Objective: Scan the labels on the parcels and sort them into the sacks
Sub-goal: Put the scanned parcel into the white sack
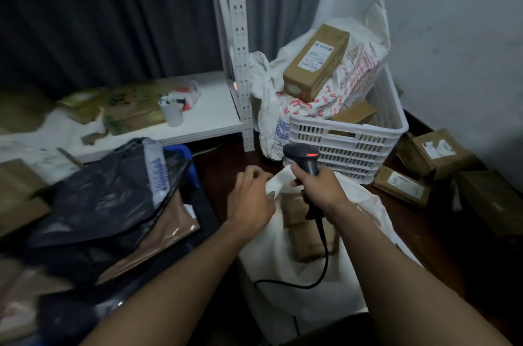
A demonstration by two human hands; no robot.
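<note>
Dark floor [223, 161]; right hand [318, 188] grips curved scanner [305, 158], left hand [250, 199] pinches limp sack [277, 263]

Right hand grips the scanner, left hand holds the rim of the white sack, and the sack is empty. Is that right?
Not quite: the white sack is not empty; the head view shows brown cardboard boxes inside it. The rest stands: the right hand grips the scanner and the left hand holds the sack's rim.

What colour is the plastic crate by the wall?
The crate is white, with slotted sides; the head view, the only one, shows it clearly.
</note>
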